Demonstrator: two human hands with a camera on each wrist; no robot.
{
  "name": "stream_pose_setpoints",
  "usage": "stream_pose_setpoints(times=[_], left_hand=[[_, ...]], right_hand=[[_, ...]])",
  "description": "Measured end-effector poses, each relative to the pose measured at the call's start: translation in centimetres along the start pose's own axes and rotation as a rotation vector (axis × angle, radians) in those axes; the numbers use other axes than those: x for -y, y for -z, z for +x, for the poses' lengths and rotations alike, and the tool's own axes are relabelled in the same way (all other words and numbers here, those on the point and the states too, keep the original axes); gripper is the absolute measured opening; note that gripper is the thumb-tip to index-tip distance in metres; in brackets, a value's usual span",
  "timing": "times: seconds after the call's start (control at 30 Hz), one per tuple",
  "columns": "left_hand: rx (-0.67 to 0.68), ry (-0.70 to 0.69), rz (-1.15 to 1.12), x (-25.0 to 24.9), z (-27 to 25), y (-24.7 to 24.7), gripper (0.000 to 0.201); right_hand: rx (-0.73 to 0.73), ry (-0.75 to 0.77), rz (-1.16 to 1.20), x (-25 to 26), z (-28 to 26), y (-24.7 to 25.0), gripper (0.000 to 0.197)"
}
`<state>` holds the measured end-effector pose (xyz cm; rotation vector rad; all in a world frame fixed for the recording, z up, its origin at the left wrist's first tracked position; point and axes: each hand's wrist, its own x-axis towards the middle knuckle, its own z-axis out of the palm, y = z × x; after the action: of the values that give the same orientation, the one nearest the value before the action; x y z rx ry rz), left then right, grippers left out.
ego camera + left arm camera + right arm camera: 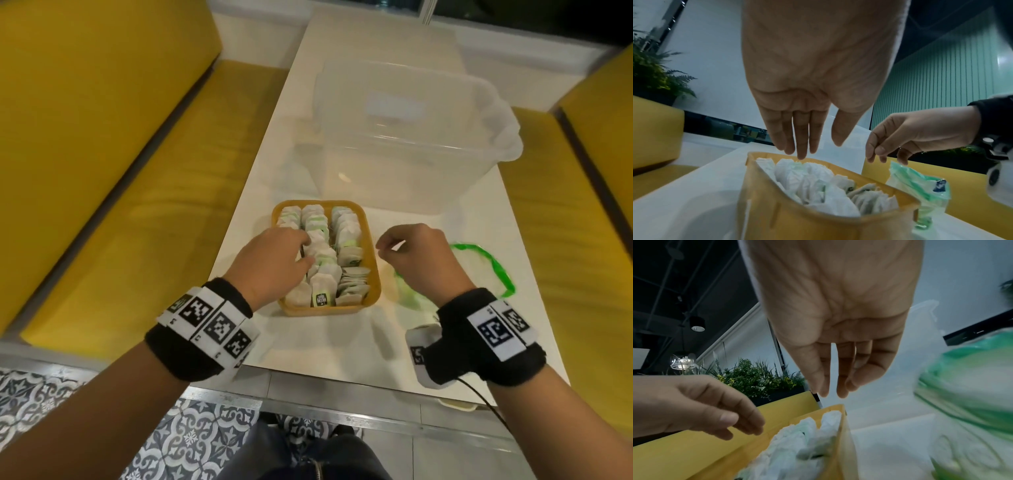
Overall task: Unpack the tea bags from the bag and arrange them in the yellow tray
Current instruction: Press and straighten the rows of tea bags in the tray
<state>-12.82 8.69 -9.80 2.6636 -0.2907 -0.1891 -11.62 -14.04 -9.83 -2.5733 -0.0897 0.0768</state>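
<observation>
Three rows of tea bags (329, 253) fill the yellow tray (371, 274), pale papery sachets with green-and-white tags, packed on edge and overlapping; one at the tray's near end shows a dark label facing up. Just right of the tray lies the bag (493, 270), clear plastic with a green rim, flattened on the white worktop (308, 342); whether anything is left inside it I cannot tell. Beyond the tray stands a large clear plastic tub (411, 137), and nothing shows inside it.

Over the tray's left side the left hand (270, 263) hangs with fingers (801, 139) straight and close together, thumb apart, tips just above or brushing the middle row of tea bags; it grips nothing. Between the tray and the bag the right hand (421, 257) hovers with fingers loosely bent, thumb and forefinger nearly meeting; nothing visible is held between them.
</observation>
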Motion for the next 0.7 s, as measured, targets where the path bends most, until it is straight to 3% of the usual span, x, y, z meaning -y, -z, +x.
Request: stream_pose_setpoints(times=[0.17, 0.27, 0.33, 0.43, 0.53, 0.7], left_hand=[[0.132, 0.012, -0.142, -2.4, -0.9, -1.6, 0.034], [0.144, 0.038, -0.312, -4.1, -2.2, -2.6, 0.038], [0.107, 0.043, -0.3, -4.6, -3.5, -3.6, 0.036], [0.034, 0.007, -0.095, -4.3, -5.1, -5.1, 0.027], [0.066, 0.005, 0.096, -4.3, -5.7, -6.1, 0.027], [0.078, -0.022, 0.075, -4.8, -4.9, -7.7, 0.029]], right_hand=[[0.029, 0.019, -0.009, -0.9, -1.7, -1.9, 0.025], [0.015, 0.0, 0.025, -1.2, -2.2, -2.9, 0.037], [0.012, -0.004, 0.093, -1.2, -2.5, -3.3, 0.041], [0.001, 0.017, 0.111, -1.6, -2.9, -4.4, 0.027], [-0.006, -0.066, 0.154, -2.1, -3.3, -5.8, 0.011], [0.012, -0.109, 0.291, -1.8, -4.3, -6.7, 0.01]])
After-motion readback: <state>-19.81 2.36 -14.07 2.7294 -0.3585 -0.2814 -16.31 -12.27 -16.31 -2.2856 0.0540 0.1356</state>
